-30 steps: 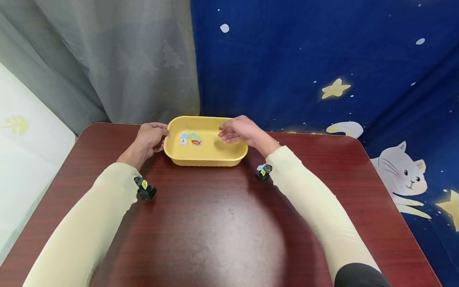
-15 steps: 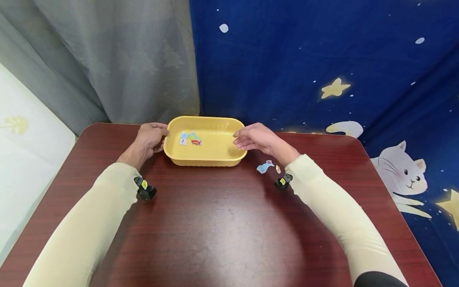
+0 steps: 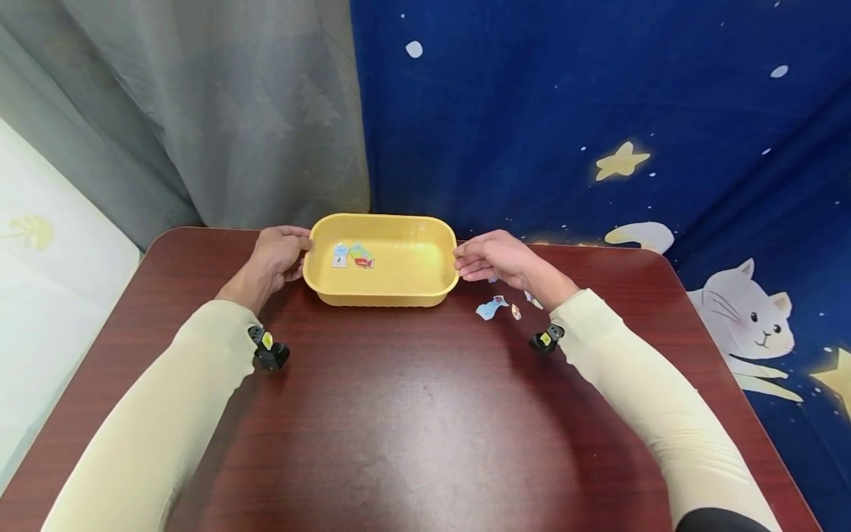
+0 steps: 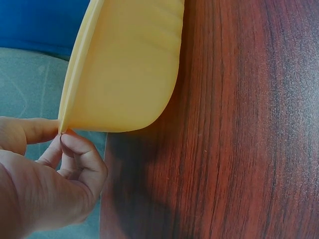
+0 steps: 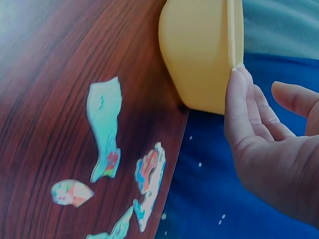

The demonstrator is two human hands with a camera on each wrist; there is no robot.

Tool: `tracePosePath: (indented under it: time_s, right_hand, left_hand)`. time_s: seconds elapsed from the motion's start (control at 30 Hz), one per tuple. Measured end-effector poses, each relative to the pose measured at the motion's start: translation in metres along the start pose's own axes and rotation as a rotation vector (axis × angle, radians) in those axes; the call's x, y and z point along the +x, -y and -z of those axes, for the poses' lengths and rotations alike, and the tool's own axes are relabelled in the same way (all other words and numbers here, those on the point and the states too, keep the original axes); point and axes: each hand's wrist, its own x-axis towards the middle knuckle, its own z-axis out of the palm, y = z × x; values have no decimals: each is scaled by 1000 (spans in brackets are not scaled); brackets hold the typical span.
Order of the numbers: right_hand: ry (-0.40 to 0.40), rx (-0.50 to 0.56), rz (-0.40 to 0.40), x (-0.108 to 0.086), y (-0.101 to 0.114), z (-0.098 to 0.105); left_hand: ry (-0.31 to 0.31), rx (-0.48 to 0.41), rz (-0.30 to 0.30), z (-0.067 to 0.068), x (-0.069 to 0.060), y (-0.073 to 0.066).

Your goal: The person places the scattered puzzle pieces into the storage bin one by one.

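Observation:
A yellow oval basin (image 3: 399, 277) stands at the back of the table, with several small paper cut-outs (image 3: 340, 256) lying on its floor towards the left. My left hand (image 3: 274, 258) pinches the basin's left rim between thumb and fingers; the left wrist view shows this grip on the rim (image 4: 75, 74). At the right end, my right hand (image 3: 499, 257) has its fingertips against the basin's outer wall (image 5: 199, 55), with the thumb held away from the rim. Several cut-outs, among them a light blue one (image 5: 104, 119), lie on the table beneath the right wrist.
The dark red wooden table (image 3: 399, 414) extends towards me. Behind it hang a grey curtain (image 3: 266, 111) and a dark blue one (image 3: 499, 111) with stars and a white cat. A pale panel (image 3: 46, 273) stands at the left.
My right hand has moved right, from over the basin's inside to its right end, uncovering cut-outs on the table. The left hand has stayed at the left rim.

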Motion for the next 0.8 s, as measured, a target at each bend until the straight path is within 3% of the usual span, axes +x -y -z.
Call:
tracePosePath:
  time_s: [0.8]
  right_hand:
    - [-93,-86,-73,-13,-28,50]
  left_hand:
    - [-7,6,-3,-3,1,0]
